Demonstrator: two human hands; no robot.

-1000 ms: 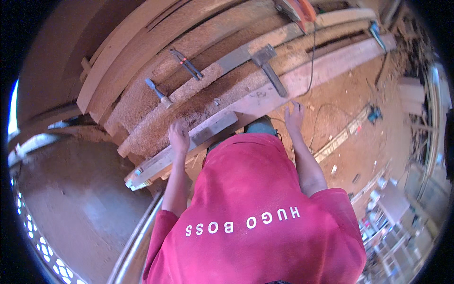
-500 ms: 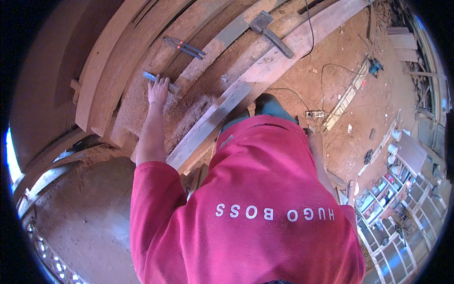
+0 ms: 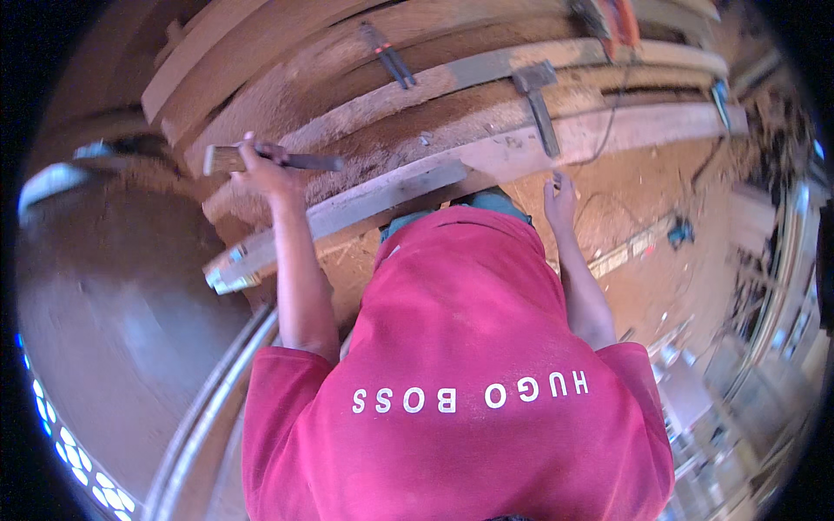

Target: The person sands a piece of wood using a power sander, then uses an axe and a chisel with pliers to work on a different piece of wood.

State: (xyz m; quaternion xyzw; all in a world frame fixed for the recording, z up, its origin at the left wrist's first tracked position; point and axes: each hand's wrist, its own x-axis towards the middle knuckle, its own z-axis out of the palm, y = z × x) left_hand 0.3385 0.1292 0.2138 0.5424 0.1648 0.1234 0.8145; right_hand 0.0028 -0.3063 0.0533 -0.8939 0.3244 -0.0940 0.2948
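The left hand (image 3: 268, 175) is clamped on a short hand tool with a broad tan left end and a slim dark right end (image 3: 314, 162), held level above the sawdust-strewn boards on the person's left. The fingers wrap its middle and hide the join between its 2 ends, so its exact kind is hard to tell; motion blur softens the grip too. The right hand (image 3: 559, 193) appears bare, its fingers loosely curled and slightly apart, near the edge of a long pinkish wooden board (image 3: 656, 122); its palm is not clearly visible.

Just beyond that hand lies a dark hammer-like tool with a blocky grey head and straight handle (image 3: 542, 113), its handle reaching onto the pinkish board. Farther up, a pair of dark pliers with orange marks on the grips (image 3: 391, 59) rests on the planks. A flat grey wooden beam (image 3: 391, 194) lies before the person, its near side partly covered by the red short-sleeved shirt (image 3: 452, 347) (which also hides most of the legs). At the top, an orange and dark power tool (image 3: 618, 33) is blurred, and its kind is unclear. A thin dark cable (image 3: 618, 104) curves down from near it. To the right, on the reddish floor, a small teal device (image 3: 681, 230) is too blurred to identify, and the clutter at lower right smears into indistinct shapes.
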